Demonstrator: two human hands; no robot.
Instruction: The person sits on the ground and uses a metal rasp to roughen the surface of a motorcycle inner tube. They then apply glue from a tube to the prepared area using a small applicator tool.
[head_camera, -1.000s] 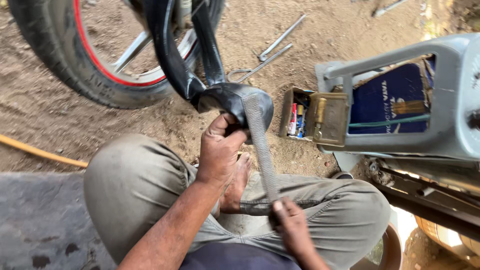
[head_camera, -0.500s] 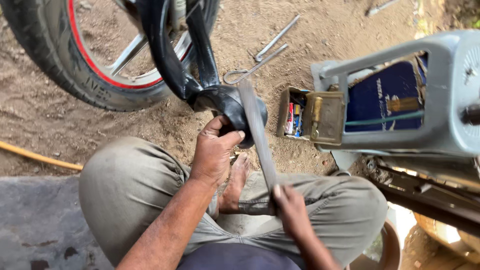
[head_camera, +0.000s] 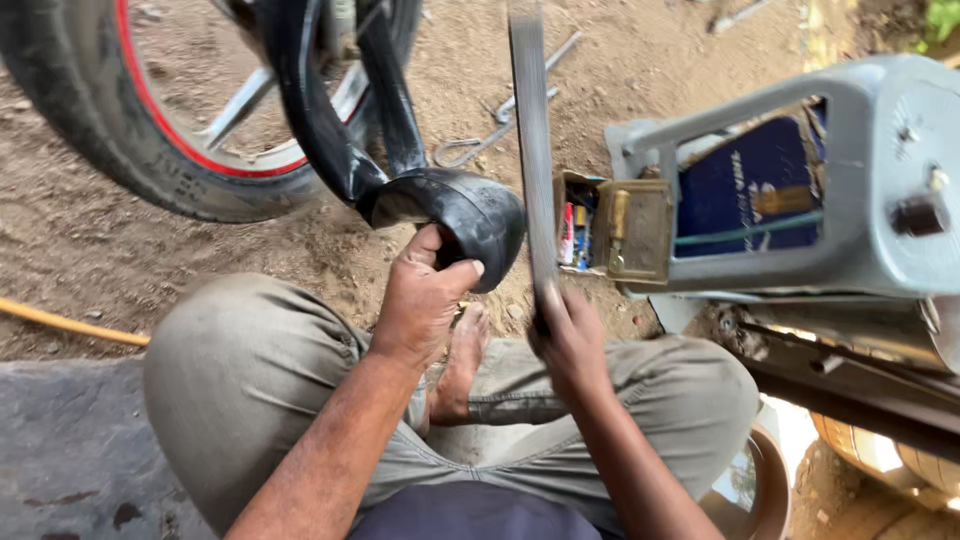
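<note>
Khaki trousers, person seated cross-legged on dirt. Left hand (head_camera: 425, 300) grips folded black inner tube (head_camera: 455, 205) above knee. Right hand (head_camera: 568, 335) closed on flat metal file (head_camera: 532, 150), raised upright beside tube. Tube surface being worked; file must meet fold squarely. Wheel (head_camera: 150, 150), grey toolbox (head_camera: 860, 180) beyond.

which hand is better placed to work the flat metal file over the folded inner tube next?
Right, probably. The right hand already has its grip on the flat metal file, raised upright beside the inner tube. The left hand is occupied pinching the tube's folded bend, steadying it.
</note>
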